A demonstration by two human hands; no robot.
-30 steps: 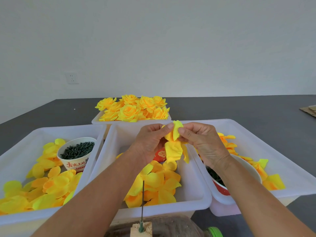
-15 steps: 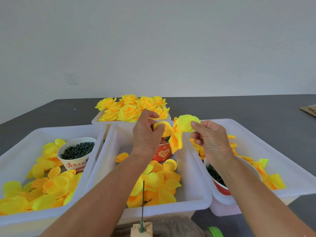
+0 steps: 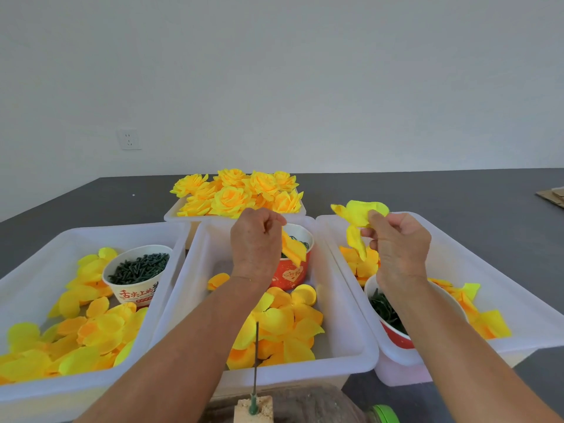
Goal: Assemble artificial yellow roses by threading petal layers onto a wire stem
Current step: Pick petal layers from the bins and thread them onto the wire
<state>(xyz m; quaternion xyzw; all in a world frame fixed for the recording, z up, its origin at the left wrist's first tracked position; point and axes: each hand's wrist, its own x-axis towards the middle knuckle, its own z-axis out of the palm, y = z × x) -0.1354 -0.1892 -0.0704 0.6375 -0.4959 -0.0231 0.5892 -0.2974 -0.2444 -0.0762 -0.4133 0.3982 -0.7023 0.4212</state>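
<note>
My left hand [image 3: 256, 239] pinches a yellow-orange petal layer [image 3: 293, 248] above the middle bin [image 3: 351, 303]. My right hand [image 3: 396, 242] pinches a second, paler yellow petal layer [image 3: 360, 218] over the right bin [image 3: 500, 285]; one of its petals hangs below my fingers. The two layers are apart. A thin green wire stem [image 3: 255, 358] stands upright in a small tan block [image 3: 253, 409] at the near edge, below my left forearm. Loose yellow petal layers [image 3: 287, 328] lie in the middle bin.
The left bin [image 3: 27, 282] holds petals and a paper cup of dark green parts [image 3: 139, 268]. A red cup [image 3: 293, 270] stands in the middle bin; a red bowl of green pieces [image 3: 387, 315] sits in the right bin. Finished yellow roses [image 3: 238, 193] fill a far tray.
My hands have pulled apart, splitting the bunch of petals into two layers. The right hand has moved right with one layer; the left keeps the other over the red cup.
</note>
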